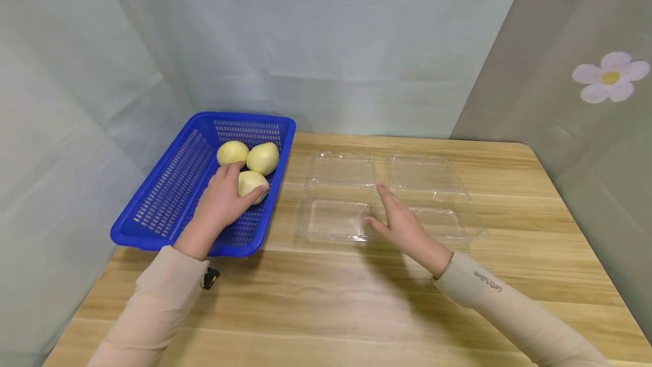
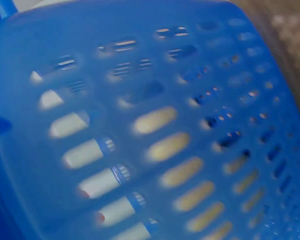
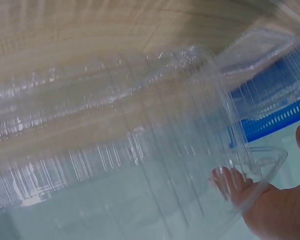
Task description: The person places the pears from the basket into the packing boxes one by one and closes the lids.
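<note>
In the head view, my left hand (image 1: 219, 197) reaches into a blue perforated basket (image 1: 275, 186). Its thumb and fingers curl round the nearest pale yellow, rounded fruit (image 1: 252, 183). Behind that one lie two similar fruits (image 1: 263, 158), side by side. The left wrist view shows only the basket's slotted wall (image 2: 130, 170), with pale shapes behind the slots; the hand is hidden there. Over the clear plastic containers my right hand (image 1: 404, 228) hovers with straight fingers, thumb spread, between the left container (image 1: 338, 222) and the right container (image 1: 443, 222).
Both containers have their lids laid back on the wooden table (image 1: 316, 310). A pale cloth (image 1: 331, 44) hangs behind and along the sides, with a flower print (image 1: 610, 77) at right. Near my left sleeve a small black piece (image 1: 210, 278) shows.
</note>
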Motion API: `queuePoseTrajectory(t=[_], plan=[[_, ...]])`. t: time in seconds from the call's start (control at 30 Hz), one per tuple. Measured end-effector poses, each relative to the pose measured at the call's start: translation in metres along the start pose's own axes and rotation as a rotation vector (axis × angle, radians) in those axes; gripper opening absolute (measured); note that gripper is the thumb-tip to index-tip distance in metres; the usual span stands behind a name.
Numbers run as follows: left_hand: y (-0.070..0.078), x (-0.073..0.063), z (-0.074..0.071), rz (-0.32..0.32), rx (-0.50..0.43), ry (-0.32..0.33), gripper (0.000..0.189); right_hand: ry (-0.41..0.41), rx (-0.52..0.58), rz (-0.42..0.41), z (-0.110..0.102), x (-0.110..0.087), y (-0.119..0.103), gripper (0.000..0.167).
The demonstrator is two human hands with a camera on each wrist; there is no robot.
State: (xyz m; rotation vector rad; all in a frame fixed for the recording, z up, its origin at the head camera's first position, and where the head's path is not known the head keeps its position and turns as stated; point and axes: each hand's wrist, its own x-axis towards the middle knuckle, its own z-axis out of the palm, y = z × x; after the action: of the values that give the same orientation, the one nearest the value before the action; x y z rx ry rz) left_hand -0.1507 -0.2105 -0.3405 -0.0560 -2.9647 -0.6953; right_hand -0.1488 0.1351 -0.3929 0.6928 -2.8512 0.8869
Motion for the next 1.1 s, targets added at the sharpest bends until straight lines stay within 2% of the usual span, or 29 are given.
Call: queuePoseTrajectory(t=[0.27, 0.53, 0.8, 1.1], plan=[[-0.018, -0.004, 0.002, 0.021, 0.030, 0.046, 0.070, -0.016, 0.018, 0.031, 0.004, -0.001, 0.001, 0.080], [-0.031, -0.007, 0.004, -0.024, 0.030, 0.037, 0.072, -0.008, 0.018, 0.037, 0.008, 0.000, 0.003, 0.080], [-0.045, -0.008, 0.006, -0.092, 0.080, -0.003, 0.074, -0.025, 0.083, 0.124, 0.009, -0.001, 0.001, 0.076], [-0.053, -0.009, 0.009, -0.135, 0.072, -0.049, 0.080, -0.037, 0.108, 0.187, 0.010, 0.001, 0.005, 0.073]])
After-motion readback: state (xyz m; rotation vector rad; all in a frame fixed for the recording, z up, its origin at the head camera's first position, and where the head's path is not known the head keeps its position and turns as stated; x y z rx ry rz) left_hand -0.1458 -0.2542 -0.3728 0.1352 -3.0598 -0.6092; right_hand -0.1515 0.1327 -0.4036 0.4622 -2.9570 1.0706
